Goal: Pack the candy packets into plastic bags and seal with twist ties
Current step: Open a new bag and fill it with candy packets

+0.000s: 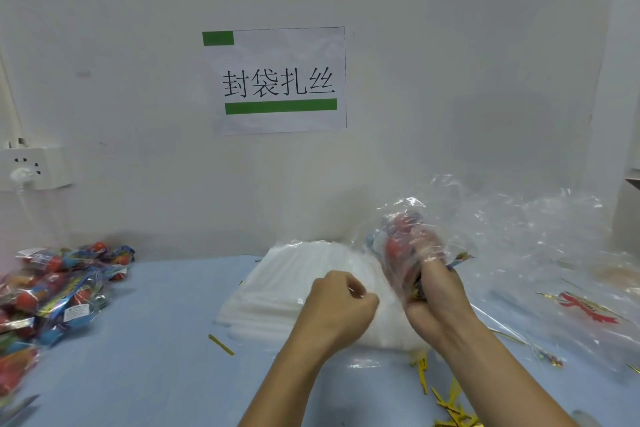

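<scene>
the stack of flat clear bags lies on the blue table, in the middle, just below the wall. the left hand sits over the near right part of the stack, fingers curled into a fist with thumb and forefinger pressed together; whether they pinch a film edge there i cannot tell. the right hand is at the right edge of the stack, its grip clenched round a bundle of candy that stands up inside a clear bag; the fingers show through the film, so they seem partly inside the bag. the bag's loose top billows above and to the right of the hand.

left of the stack, well apart, a pile of colourful candy packets lies at the table's left edge. right of the stack lies crumpled clear film with a red-printed packet on it. gold ties are scattered near of the stack, by the right forearm, and one tie lies alone at its near left corner. on the wall above the stack hangs a sign with green bars; a socket is far to the left.
</scene>
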Tool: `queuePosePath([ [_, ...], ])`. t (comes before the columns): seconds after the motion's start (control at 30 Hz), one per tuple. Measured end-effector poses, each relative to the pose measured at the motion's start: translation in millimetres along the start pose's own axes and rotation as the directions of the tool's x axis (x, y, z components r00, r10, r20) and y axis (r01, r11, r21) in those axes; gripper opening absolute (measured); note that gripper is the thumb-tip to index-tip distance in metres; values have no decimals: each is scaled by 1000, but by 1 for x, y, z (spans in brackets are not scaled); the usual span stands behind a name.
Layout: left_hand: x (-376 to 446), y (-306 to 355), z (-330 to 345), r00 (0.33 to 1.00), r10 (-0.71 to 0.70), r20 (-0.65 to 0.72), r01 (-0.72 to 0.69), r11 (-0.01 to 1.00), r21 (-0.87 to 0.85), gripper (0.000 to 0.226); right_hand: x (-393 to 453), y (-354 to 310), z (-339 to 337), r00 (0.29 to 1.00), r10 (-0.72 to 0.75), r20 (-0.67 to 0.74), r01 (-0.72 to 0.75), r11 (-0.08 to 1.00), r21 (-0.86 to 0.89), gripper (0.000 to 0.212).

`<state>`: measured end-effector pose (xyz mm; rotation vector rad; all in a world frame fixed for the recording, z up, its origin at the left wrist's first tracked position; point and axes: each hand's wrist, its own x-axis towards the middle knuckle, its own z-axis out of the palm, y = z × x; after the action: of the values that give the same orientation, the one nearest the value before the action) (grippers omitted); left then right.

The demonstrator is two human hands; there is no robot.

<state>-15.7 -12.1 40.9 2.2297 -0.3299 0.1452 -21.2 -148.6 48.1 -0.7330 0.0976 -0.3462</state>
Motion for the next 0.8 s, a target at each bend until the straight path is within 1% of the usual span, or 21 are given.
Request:
queuePosePath([
  [0.03, 1, 0, -3, 992, -11, -126, 15, 999, 29, 18, 1, 2, -1, 997, -69, -30, 65, 989, -130, 8],
  [0.07, 2, 0, -5, 966, 6, -259, 3, 999, 34, 16, 2, 4, -3, 985, -166, -46, 146, 944, -295, 10],
  [0.1, 2, 1, -6, 926, 62, -371, -63, 998, 8, 15, 2, 5, -3, 966, -257, -8, 227, 865, -448, 12],
  [0.13, 1, 2, -7, 882, 146, -447, -179, 983, -31, 20, 0, 7, -3, 944, -317, 92, 314, 777, -545, 14],
  [0.17, 0, 5, -9, 846, 233, -480, -296, 954, -58, 31, -3, 9, -2, 922, -329, 204, 384, 713, -586, 16],
  [0.2, 0, 7, -11, 824, 308, -475, -382, 922, -65, 42, -7, 13, -1, 896, -316, 313, 445, 652, -614, 19],
  [0.23, 0, 9, -12, 817, 363, -448, -426, 904, -45, 50, -11, 15, 0, 868, -290, 403, 494, 581, -646, 21],
  [0.27, 1, 10, -12, 818, 400, -414, -440, 898, -1, 52, -14, 19, 1, 833, -279, 477, 551, 478, -684, 16],
  [0.3, 2, 9, -12, 818, 422, -391, -435, 898, 58, 49, -16, 21, 3, 803, -263, 535, 595, 387, -704, 5],
  [0.33, 3, 9, -12, 817, 428, -387, -422, 900, 105, 41, -16, 24, 1, 767, -256, 588, 641, 286, -712, 16],
  [0.37, 2, 9, -12, 811, 424, -403, -417, 902, 111, 30, -16, 27, 0, 747, -251, 616, 663, 219, -716, 33],
  [0.4, 2, 9, -12, 794, 422, -437, -434, 897, 78, 18, -15, 30, -3, 757, -235, 610, 651, 201, -732, 44],
  [0.43, 2, 10, -11, 771, 425, -474, -464, 885, 39, 10, -15, 31, -4, 771, -224, 596, 634, 191, -749, 46],
  [0.5, -1, 13, -9, 716, 455, -529, -530, 848, 11, 11, -13, 35, -6, 802, -212, 559, 593, 165, -788, 39],
  [0.53, -2, 16, -8, 688, 485, -539, -565, 825, 21, 12, -11, 37, -7, 820, -226, 526, 564, 159, -810, 41],
  [0.6, -5, 21, -4, 648, 541, -536, -620, 783, 40, 13, -8, 37, -6, 829, -316, 461, 523, 149, -839, 50],
  [0.67, -9, 23, 1, 648, 555, -522, -646, 764, 10, 11, -8, 32, -3, 816, -414, 403, 511, 192, -838, 57],
  [0.7, -10, 23, 2, 657, 555, -511, -649, 761, -7, 10, -9, 29, -3, 810, -444, 382, 511, 218, -831, 56],
  [0.73, -10, 23, 3, 667, 552, -500, -648, 761, -24, 8, -9, 27, -3, 810, -458, 367, 516, 258, -817, 51],
  [0.8, -12, 24, 2, 691, 512, -511, -638, 764, -98, 9, -7, 25, -3, 823, -460, 333, 517, 365, -774, 32],
])
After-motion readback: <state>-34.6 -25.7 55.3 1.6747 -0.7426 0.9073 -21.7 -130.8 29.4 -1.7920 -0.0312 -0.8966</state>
